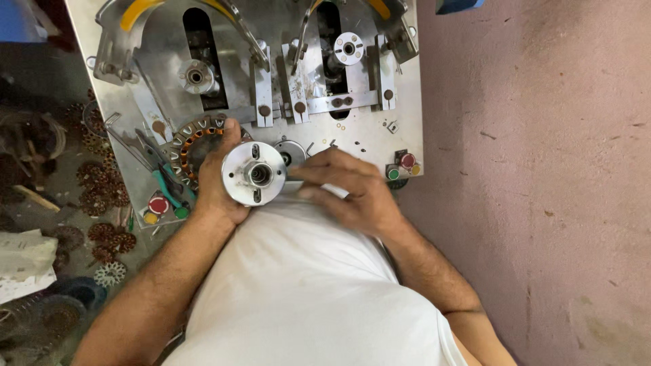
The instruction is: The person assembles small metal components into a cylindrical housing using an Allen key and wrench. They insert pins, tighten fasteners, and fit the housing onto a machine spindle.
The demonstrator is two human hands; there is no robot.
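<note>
My left hand (pixel 218 181) grips a round silver metal disc (pixel 254 173) with a centre hub and two slots, held face up close to my body. My right hand (pixel 352 190) rests beside the disc on its right, fingers curled toward its rim, with a slight blur; whether it holds anything is unclear. Just behind my left hand a round stator (pixel 193 144) with copper windings lies on the steel machine plate (pixel 369 132). A small round metal part (pixel 291 150) sits on the plate just beyond the disc.
Two spindles (pixel 196 76) (pixel 348 49) stand in slots on the plate. Red and green buttons (pixel 405 166) sit at the right front, another set (pixel 161 207) at the left front, with green-handled pliers (pixel 166 181) nearby. Several wound stators (pixel 102 196) litter the left floor. Pink wall (pixel 542 169) on the right.
</note>
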